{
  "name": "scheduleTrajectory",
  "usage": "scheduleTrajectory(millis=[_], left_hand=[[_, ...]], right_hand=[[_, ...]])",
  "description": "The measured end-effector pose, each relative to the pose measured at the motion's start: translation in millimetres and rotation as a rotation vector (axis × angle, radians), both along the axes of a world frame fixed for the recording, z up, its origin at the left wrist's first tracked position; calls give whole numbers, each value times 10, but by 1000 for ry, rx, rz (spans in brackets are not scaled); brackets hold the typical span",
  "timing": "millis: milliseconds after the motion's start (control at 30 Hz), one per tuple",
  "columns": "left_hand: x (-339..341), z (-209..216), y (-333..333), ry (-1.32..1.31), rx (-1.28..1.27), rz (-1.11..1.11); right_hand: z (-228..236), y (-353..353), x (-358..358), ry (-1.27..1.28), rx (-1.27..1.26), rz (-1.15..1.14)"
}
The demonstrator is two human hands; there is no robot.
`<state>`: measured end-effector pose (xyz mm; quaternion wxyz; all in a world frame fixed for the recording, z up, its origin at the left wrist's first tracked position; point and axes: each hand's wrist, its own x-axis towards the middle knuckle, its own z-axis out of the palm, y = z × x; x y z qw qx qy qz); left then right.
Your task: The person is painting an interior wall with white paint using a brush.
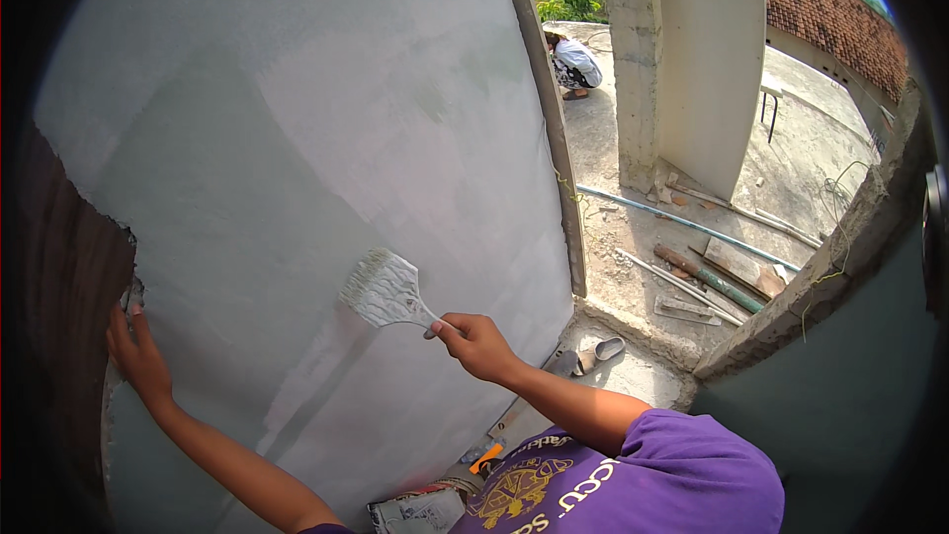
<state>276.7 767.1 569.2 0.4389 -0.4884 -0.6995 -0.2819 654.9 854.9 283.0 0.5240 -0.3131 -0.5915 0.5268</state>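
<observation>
My right hand (475,346) grips the handle of a wide paintbrush (387,292), whose broad head is coated with whitish-grey paint. The bristles point up and left, at or close to the wall (227,267); I cannot tell whether they touch it. Pale and darker grey patches cover this wall, and a darker diagonal streak runs below the brush. At the far left my left hand (140,361) lies with fingers stretched against the wall, beside its rough, chipped edge. It holds nothing that I can see.
Low by my body stands a paint-smeared container (420,511), with an orange object (484,457) near it. Sandals (598,354) lie by the sill. Past the opening are a blue pipe (692,225), a green pipe (727,289), planks, a concrete pillar (635,69) and a crouching person (575,64).
</observation>
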Motion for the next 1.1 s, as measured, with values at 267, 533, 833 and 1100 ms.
scheduleTrajectory(millis=[267,533,833,1100], left_hand=[[65,0,-11,-38,8,-16],[235,-1,-13,-50,-6,-41],[348,4,-23,-59,11,-21],[318,-16,-6,16,39,-2]], right_hand=[[-130,135,-112,-74,-72,51],[-99,20,-43,103,-183,141],[-112,236,-233,112,-88,130],[-224,14,115,53,-246,157]])
